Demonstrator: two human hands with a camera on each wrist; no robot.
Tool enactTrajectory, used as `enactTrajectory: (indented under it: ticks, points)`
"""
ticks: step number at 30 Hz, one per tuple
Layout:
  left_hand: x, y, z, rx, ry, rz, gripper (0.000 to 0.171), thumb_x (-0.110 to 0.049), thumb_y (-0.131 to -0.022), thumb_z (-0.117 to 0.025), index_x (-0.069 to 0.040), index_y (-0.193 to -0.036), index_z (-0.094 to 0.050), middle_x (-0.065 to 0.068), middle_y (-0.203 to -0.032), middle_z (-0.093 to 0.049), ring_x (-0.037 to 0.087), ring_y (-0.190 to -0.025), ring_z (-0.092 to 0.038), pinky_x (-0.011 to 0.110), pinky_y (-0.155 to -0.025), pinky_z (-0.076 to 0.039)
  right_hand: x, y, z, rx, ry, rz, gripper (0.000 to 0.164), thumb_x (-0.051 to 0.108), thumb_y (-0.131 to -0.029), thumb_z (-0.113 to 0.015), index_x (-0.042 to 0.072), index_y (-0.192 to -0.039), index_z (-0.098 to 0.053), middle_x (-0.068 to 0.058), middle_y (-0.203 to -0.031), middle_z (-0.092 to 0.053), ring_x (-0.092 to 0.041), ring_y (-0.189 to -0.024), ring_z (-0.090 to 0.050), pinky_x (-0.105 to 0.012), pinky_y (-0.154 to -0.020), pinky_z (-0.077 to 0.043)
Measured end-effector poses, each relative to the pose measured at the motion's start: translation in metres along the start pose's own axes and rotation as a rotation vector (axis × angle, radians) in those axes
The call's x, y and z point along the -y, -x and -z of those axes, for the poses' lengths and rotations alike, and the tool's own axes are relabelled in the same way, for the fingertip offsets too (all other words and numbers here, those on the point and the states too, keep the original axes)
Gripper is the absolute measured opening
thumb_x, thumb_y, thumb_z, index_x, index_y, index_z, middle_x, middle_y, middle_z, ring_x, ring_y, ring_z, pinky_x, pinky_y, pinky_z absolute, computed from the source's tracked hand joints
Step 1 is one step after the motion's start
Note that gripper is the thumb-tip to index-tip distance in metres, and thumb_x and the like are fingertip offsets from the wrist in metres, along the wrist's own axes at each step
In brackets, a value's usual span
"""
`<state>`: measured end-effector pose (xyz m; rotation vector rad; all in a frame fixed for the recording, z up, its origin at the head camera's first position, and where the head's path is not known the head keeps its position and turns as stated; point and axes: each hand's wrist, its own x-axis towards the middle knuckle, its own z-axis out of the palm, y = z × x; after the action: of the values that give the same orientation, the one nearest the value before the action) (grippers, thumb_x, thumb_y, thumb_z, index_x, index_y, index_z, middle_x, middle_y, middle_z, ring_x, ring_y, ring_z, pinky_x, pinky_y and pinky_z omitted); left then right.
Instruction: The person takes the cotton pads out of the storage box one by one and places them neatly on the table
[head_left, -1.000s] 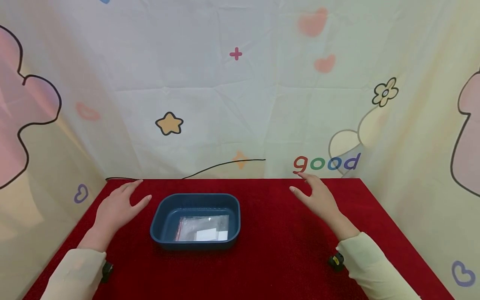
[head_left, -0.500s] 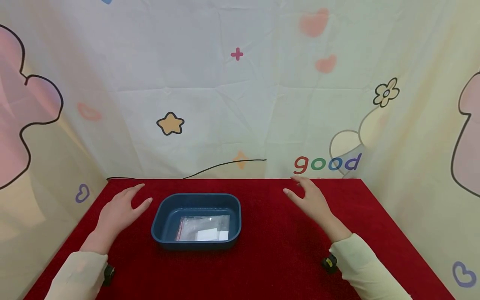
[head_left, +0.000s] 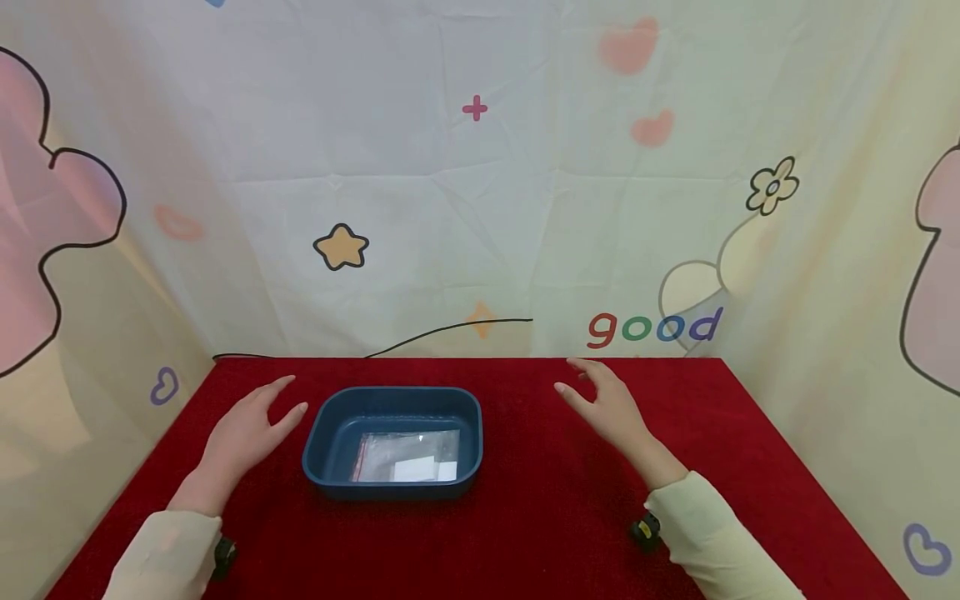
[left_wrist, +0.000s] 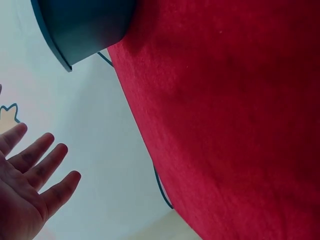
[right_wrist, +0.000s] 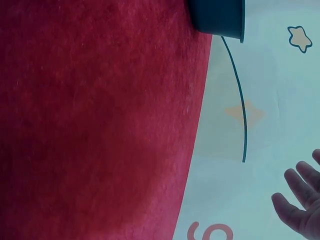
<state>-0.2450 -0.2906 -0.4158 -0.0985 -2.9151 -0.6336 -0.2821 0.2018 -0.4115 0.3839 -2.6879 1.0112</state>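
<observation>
A dark blue rectangular bin (head_left: 390, 492) with rounded corners sits left of the middle of the red-covered table. Flat inside it lies a clear plastic zip bag (head_left: 378, 454) with white pieces in or under it; which, I cannot tell. My left hand (head_left: 238, 437) hovers just left of the bin, fingers spread and holding nothing. To the right of the bin, farther off, my right hand (head_left: 617, 410) is held over the table, also with nothing in it. Both wrist views show relaxed, parted fingers, with part of the bin (left_wrist: 87, 25) at the top.
Red cloth (head_left: 525, 533) covers the table. A pale printed curtain (head_left: 420, 208) hangs behind it and along both sides, with a star, hearts and the word "good" on it. Each wrist wears a small dark device.
My right hand has moved left and slightly nearer to me, towards the bin. My left hand has shifted a little to the right and down. The bin and the bag stay in place.
</observation>
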Motion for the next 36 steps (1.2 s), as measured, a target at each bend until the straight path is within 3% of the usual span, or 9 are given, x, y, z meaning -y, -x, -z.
enactTrajectory:
  ticks: [14, 25, 36]
  points:
    - [0.005, 0.003, -0.011, -0.009, 0.05, 0.017, 0.071, -0.035, -0.098, -0.065, 0.004, -0.152, -0.04, 0.035, -0.15, -0.047, 0.054, -0.134, -0.048, 0.069, -0.107, -0.047, 0.007, -0.001, -0.017, 0.032, -0.047, 0.01, 0.055, 0.031, -0.099, -0.065, 0.004, -0.146, -0.053, -0.02, -0.145, -0.058, -0.04, -0.127, -0.059, -0.059, -0.106, -0.052]
    - [0.002, 0.005, -0.021, -0.017, 0.122, 0.032, 0.066, -0.029, -0.099, -0.064, 0.005, -0.151, -0.042, 0.035, -0.143, -0.053, 0.052, -0.126, -0.056, 0.063, -0.099, -0.055, 0.013, 0.001, -0.027, 0.071, -0.071, 0.001, 0.056, 0.031, -0.098, -0.065, 0.004, -0.146, -0.053, -0.02, -0.146, -0.057, -0.04, -0.127, -0.058, -0.06, -0.106, -0.051]
    - [0.003, 0.004, -0.033, 0.01, 0.16, 0.049, 0.066, -0.028, -0.1, -0.063, 0.006, -0.152, -0.04, 0.034, -0.14, -0.056, 0.051, -0.124, -0.058, 0.062, -0.1, -0.055, 0.022, 0.001, -0.037, 0.111, -0.087, 0.006, 0.054, 0.029, -0.097, -0.067, 0.006, -0.145, -0.055, -0.019, -0.148, -0.056, -0.041, -0.129, -0.058, -0.06, -0.108, -0.051]
